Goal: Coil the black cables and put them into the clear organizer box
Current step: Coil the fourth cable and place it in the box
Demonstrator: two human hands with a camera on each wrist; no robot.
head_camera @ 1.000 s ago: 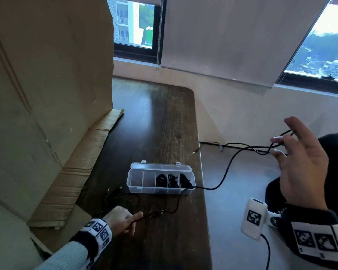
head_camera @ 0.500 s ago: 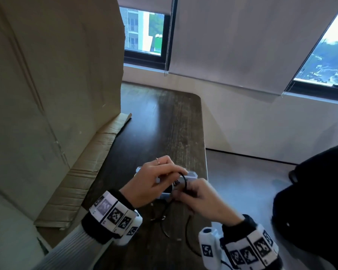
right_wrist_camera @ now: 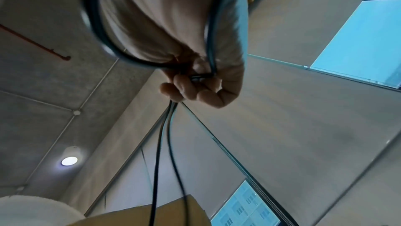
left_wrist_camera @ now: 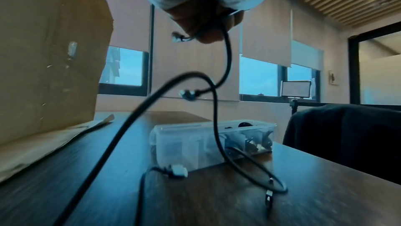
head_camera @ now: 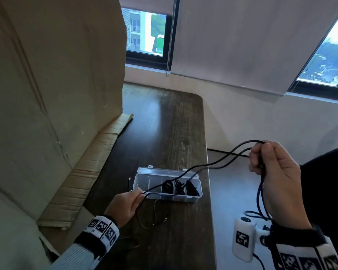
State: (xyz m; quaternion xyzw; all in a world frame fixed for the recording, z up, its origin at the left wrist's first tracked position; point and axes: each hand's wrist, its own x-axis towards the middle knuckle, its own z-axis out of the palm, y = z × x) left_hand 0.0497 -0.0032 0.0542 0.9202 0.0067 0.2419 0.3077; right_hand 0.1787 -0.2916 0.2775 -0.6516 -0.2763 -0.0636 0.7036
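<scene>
A thin black cable with small metal plugs (head_camera: 154, 215) lies looped on the dark wooden table (head_camera: 164, 129), nearest the person and just in front of the clear plastic organizer box (head_camera: 167, 185); it is apart from both hands. The box sits open near the table's right edge, with coiled black cables (head_camera: 179, 187) filling its three right compartments, while the left ones look bare. To the left, a large brown cardboard sheet (head_camera: 53, 84) stands on the table with a folded flap lying flat at its foot. Farther off are a pale wall, roller blinds and windows. The left hand (head_camera: 125, 205), low over the table just beside the box's front left corner, is clenched around one end of a long black cable (head_camera: 213, 164), a metal plug poking from the fist. The cable runs doubled above the box to the raised right hand (head_camera: 277, 182), whose curled fingers (right_wrist_camera: 190, 90) grasp several hanging loops of it.
</scene>
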